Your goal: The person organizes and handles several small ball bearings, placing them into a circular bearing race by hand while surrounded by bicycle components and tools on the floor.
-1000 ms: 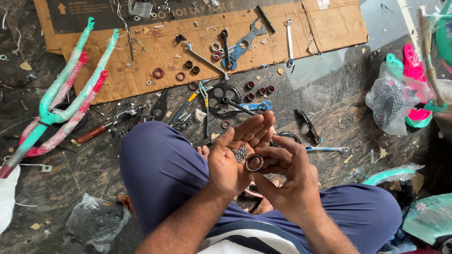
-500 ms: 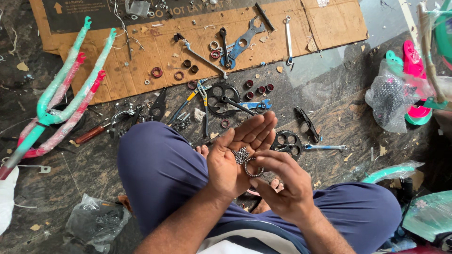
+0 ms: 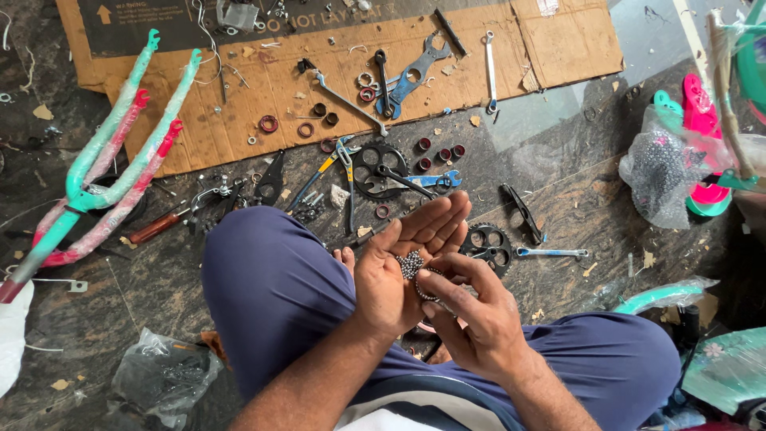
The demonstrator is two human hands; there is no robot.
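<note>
I sit on a dark stone floor with my knees spread, in blue trousers. My left hand (image 3: 399,263) lies palm up above my lap and cradles a small heap of steel bearing balls (image 3: 409,263). My right hand (image 3: 471,315) is just to its right, its fingertips pinching a small round bearing ring (image 3: 425,286) against the left palm. Part of the ring is hidden by my fingers.
A cardboard sheet (image 3: 558,40) lies ahead with wrenches, rings and cups on it. A black chainring (image 3: 375,169), pliers and a second sprocket (image 3: 488,243) lie near my knees. A teal-and-pink bicycle fork (image 3: 104,172) is at left, plastic bags at right and lower left.
My hands stayed together over my lap. The right fingers shifted closer onto the ring at the left palm; the view drifted slightly.
</note>
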